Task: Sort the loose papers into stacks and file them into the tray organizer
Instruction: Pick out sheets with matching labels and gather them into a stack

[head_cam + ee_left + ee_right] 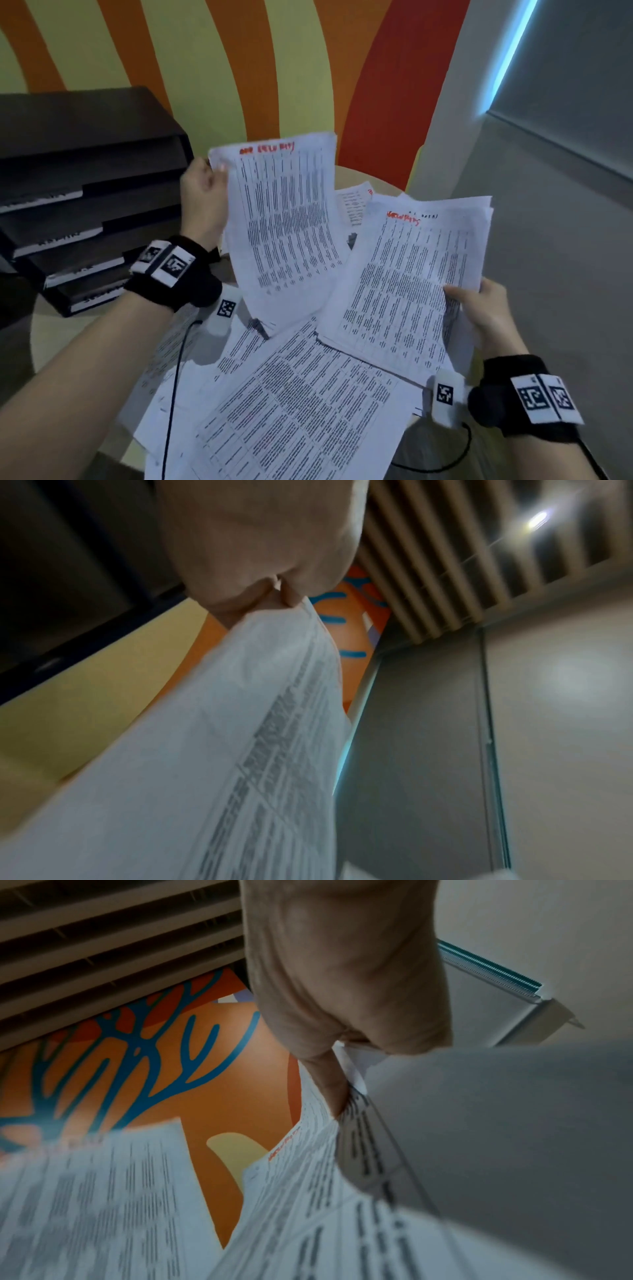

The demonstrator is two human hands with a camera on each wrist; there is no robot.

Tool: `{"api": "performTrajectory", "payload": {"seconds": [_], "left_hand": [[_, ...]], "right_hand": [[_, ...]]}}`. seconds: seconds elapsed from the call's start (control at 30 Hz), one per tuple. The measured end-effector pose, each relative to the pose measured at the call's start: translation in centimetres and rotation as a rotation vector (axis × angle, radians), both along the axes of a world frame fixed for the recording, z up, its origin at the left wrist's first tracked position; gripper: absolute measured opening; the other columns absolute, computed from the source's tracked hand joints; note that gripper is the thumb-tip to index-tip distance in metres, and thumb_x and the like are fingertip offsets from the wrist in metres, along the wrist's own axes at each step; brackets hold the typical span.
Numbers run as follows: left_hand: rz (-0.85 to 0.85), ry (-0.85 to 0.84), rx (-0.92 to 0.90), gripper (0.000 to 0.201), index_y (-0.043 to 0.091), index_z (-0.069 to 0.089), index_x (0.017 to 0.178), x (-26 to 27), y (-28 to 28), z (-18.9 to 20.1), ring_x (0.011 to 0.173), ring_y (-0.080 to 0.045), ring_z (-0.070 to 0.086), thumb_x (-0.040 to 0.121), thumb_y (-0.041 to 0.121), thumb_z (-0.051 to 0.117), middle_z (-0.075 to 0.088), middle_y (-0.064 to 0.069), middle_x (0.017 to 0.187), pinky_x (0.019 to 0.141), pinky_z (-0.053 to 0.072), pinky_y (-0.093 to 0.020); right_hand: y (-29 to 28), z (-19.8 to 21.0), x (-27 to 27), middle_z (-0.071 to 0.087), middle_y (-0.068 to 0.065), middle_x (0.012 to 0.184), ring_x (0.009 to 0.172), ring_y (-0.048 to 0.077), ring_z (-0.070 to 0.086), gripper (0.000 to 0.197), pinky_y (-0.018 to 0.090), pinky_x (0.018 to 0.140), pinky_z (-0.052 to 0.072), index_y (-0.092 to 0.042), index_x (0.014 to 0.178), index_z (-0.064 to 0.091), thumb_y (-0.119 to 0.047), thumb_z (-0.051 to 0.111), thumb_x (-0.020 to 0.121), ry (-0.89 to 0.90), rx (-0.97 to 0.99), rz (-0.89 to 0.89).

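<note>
Head view: left hand has a pinch grip on the top corner of a printed sheet with red scribble up top, held up over the counter. Right hand pinches a small stack, also red-marked. More loose papers sprawl below. The dark tray organizer sits left, papers in its tiers.

Left wrist: fingers clamp the sheet's edge.

Right wrist: thumb presses onto the stack.

Left hand sits right beside the dark tray organizer, whose slot mouths face it unblocked. Its raised sheet walls off its right side. Loose papers spread below both hands, and beyond the right hand, open floor.
</note>
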State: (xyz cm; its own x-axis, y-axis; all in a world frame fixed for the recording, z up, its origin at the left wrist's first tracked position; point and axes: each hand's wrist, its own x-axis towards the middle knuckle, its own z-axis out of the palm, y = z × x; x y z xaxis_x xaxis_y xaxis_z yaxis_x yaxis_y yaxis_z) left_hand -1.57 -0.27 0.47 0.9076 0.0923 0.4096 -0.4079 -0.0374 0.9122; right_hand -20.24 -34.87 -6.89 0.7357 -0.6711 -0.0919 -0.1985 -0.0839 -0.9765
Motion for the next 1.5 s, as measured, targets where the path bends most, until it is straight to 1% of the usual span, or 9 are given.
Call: {"api": "performTrajectory", "payload": {"seconds": [0.27,0.47,0.6,0.73,0.9,1.0,1.17,1.3,1.5], "left_hand": [[-0.296,-0.246,-0.017,0.013,0.014,0.058,0.094,-3.5,-1.8,10.1,0.080,-0.021,0.070,0.103,0.016,0.048,0.074,0.001,0.086,0.072,0.059,-0.040],[-0.158,0.008,0.155,0.026,0.005,0.061,0.104,-0.4,-4.8,5.5,0.090,-0.039,0.068,0.099,0.028,0.050,0.071,-0.016,0.099,0.078,0.058,-0.051],[-0.053,0.127,0.229,0.026,0.006,0.055,0.116,0.3,-6.3,2.3,0.101,-0.024,0.059,0.103,0.023,0.042,0.062,-0.006,0.109,0.083,0.049,-0.033],[-0.060,0.310,0.174,0.041,0.010,0.043,0.137,0.7,-5.8,0.5,0.119,-0.023,0.051,0.102,0.029,0.035,0.053,-0.004,0.134,0.098,0.044,-0.037],[-0.023,0.366,0.082,0.038,0.010,0.048,0.130,1.3,-4.6,-0.4,0.110,-0.024,0.057,0.100,0.031,0.036,0.058,-0.005,0.122,0.094,0.048,-0.041],[-0.002,0.218,0.072,0.032,0.008,0.040,0.130,-0.4,-4.3,1.9,0.088,-0.013,0.049,0.104,0.026,0.034,0.049,0.007,0.098,0.071,0.040,-0.026],[-0.143,-0.023,-0.027,0.072,0.012,0.005,0.155,-2.5,-2.6,6.5,0.147,-0.013,0.019,0.101,0.042,0.043,0.015,-0.001,0.162,0.115,0.022,-0.026],[-0.211,-0.098,-0.032,0.044,0.021,0.044,0.131,-1.7,-0.5,6.0,0.133,-0.013,0.045,0.095,0.043,0.057,0.048,0.000,0.141,0.113,0.037,-0.042],[-0.310,-0.004,0.020,0.025,0.021,0.056,0.112,-1.2,0.3,2.9,0.116,-0.023,0.059,0.091,0.029,0.065,0.061,-0.009,0.123,0.100,0.050,-0.045]], "right_hand": [[1.4,0.1,0.6,0.062,0.015,0.082,0.071,0.027,0.057,0.014,0.032,0.063,0.042,0.007,0.102,0.063,0.004,0.057,0.089,0.040,-0.081,0.005],[5.6,4.6,0.9,0.074,0.009,0.082,0.076,0.025,0.070,0.014,0.034,0.066,0.054,-0.002,0.095,0.068,0.001,0.055,0.092,-0.121,0.040,0.223],[8.5,6.0,1.6,0.074,0.017,0.090,0.087,0.037,0.071,0.018,0.049,0.079,0.058,0.003,0.097,0.069,-0.007,0.055,0.094,-0.213,0.099,0.258],[10.5,6.0,2.4,0.074,0.015,0.087,0.085,0.036,0.071,0.024,0.049,0.078,0.059,-0.001,0.093,0.068,-0.018,0.053,0.098,-0.270,0.048,0.226],[12.3,5.9,3.1,0.070,-0.012,0.112,0.102,0.001,0.065,0.028,0.016,0.085,0.050,-0.025,0.120,0.061,-0.038,0.045,0.100,-0.327,-0.057,0.437],[13.2,6.8,4.2,0.068,-0.004,0.102,0.094,0.014,0.067,0.022,0.026,0.076,0.055,-0.023,0.114,0.058,-0.011,0.056,0.096,-0.268,-0.278,0.474],[13.5,11.0,5.3,0.070,-0.007,0.092,0.085,0.008,0.067,0.022,0.024,0.074,0.056,-0.026,0.099,0.064,-0.007,0.052,0.098,-0.507,-0.330,0.388],[13.3,11.2,5.7,0.074,-0.001,0.099,0.093,0.013,0.071,0.026,0.023,0.076,0.056,-0.017,0.110,0.065,-0.010,0.072,0.085,-0.566,-0.143,0.408],[13.9,10.5,6.3,0.075,-0.010,0.079,0.076,0.007,0.071,0.023,0.026,0.068,0.057,-0.022,0.091,0.067,0.000,0.070,0.084,-0.397,-0.175,0.451]]}}
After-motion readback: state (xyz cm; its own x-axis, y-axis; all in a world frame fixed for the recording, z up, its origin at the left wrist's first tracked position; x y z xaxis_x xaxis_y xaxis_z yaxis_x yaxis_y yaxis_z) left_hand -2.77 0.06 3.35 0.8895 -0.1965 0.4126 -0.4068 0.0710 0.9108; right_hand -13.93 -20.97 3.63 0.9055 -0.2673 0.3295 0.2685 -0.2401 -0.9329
